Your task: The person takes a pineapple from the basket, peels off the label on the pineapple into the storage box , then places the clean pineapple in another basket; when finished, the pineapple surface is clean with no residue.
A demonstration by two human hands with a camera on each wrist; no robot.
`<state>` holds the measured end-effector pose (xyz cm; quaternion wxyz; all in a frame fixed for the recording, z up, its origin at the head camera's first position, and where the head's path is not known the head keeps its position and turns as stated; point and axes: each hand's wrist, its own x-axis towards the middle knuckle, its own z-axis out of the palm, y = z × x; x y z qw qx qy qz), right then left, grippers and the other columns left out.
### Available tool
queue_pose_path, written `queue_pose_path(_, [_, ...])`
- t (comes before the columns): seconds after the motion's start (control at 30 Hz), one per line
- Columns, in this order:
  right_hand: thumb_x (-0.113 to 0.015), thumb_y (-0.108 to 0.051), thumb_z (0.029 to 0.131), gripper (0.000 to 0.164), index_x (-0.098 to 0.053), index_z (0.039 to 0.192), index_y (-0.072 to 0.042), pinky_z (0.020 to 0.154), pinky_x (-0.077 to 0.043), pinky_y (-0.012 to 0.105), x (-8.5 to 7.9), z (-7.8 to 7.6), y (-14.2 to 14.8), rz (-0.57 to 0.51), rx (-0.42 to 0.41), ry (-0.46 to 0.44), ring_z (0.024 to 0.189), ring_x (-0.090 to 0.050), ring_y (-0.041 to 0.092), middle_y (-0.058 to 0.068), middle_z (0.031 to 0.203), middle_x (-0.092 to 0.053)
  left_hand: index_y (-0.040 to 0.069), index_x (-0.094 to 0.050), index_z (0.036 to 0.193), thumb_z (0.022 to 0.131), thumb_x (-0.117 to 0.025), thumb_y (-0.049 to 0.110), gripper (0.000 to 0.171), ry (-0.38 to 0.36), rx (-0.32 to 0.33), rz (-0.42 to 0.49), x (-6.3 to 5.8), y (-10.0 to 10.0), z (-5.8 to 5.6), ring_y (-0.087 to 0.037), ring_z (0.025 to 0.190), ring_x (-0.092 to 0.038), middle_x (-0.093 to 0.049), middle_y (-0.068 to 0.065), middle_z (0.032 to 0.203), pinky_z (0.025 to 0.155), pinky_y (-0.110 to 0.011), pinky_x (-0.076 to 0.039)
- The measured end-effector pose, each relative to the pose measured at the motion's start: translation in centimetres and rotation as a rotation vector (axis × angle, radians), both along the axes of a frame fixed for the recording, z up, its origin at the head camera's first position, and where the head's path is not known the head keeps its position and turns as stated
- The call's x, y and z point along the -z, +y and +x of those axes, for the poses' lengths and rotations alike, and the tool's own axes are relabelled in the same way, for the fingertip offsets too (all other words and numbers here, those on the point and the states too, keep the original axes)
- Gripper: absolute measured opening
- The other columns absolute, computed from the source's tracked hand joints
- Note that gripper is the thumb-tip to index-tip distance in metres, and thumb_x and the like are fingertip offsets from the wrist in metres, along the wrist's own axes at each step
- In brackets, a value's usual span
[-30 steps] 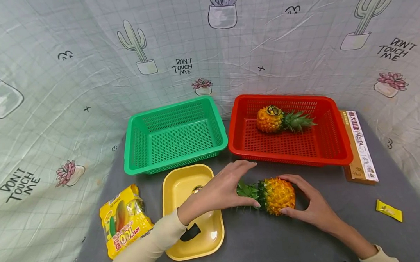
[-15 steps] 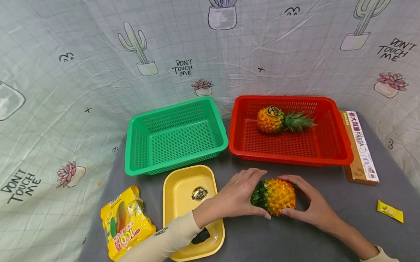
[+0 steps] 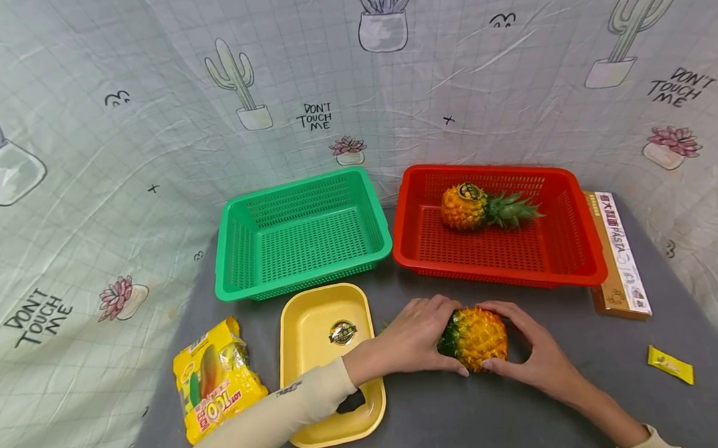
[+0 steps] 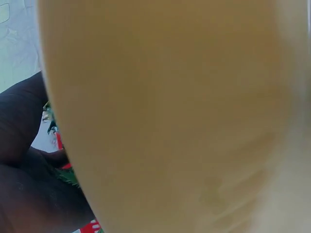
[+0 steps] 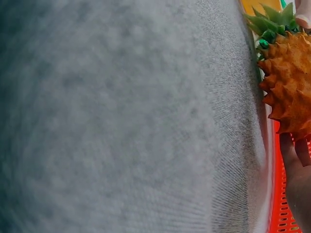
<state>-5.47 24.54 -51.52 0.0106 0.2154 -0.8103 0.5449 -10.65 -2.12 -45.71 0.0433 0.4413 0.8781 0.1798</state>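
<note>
A pineapple (image 3: 479, 338) lies on its side on the grey table, leafy end to the left. My left hand (image 3: 417, 336) wraps its thumb and fingers round the leafy end and hides most of the leaves. From the other side my right hand (image 3: 535, 350) grips the rounded base between fingers and thumb. Spiky orange skin of this pineapple (image 5: 291, 82) shows at the edge of the right wrist view, fingers against its base. In the left wrist view a tan surface blocks most of the picture, with part of my left hand (image 4: 29, 160) in shadow.
Behind stand a green basket (image 3: 304, 278) and a red basket (image 3: 499, 274) holding another pineapple (image 3: 463, 209). A yellow tray (image 3: 368, 427) lies under my left forearm. A yellow snack bag (image 3: 212, 384) is at left; a pasta box (image 3: 619, 259) and small yellow packet (image 3: 670, 364) at right.
My left hand has moved right from over the leaves and closed in round the pineapple's leafy end. My right hand stays at the base, and the pineapple has hardly moved.
</note>
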Motion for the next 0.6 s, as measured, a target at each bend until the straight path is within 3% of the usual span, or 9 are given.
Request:
queue_pose_path(0.17, [-0.094, -0.004, 0.08, 0.09, -0.049, 0.157, -0.014, 0.107, -0.037, 0.016, -0.4, 0.1, -0.1, -0.002, 0.004, -0.002, 0.135, -0.05, 0.012, 0.001, 0.151, -0.053, 0.011, -0.052, 0.146, 0.075, -0.084, 0.073, 0.099, 0.04, -0.014, 0.001, 0.4, 0.4, 0.2, -0.013, 0.116, -0.058, -0.056, -0.001, 0.131, 0.106, -0.035, -0.043])
queue_pose_path(0.37, [-0.094, -0.006, 0.079, 0.09, -0.049, 0.157, -0.018, 0.107, -0.036, 0.015, -0.7, 0.0, -0.1, 0.026, 0.009, 0.011, 0.134, -0.05, 0.011, 0.001, 0.151, -0.053, 0.011, -0.055, 0.144, 0.08, -0.082, 0.068, 0.09, 0.119, -0.039, -0.016, 0.7, 0.7, 0.3, -0.014, 0.111, -0.062, -0.058, -0.002, 0.129, 0.1, -0.034, -0.046])
queue_pose_path(0.6, [-0.094, -0.008, 0.081, 0.089, -0.049, 0.157, -0.019, 0.11, -0.032, 0.015, -1.3, -0.2, 0.0, 0.092, -0.003, 0.04, 0.139, -0.045, 0.011, 0.0, 0.155, -0.048, 0.012, -0.057, 0.142, 0.077, -0.085, 0.067, 0.089, 0.104, -0.053, 0.008, 0.6, 0.6, 0.3, -0.012, 0.11, -0.063, -0.06, -0.001, 0.128, 0.094, -0.032, -0.048])
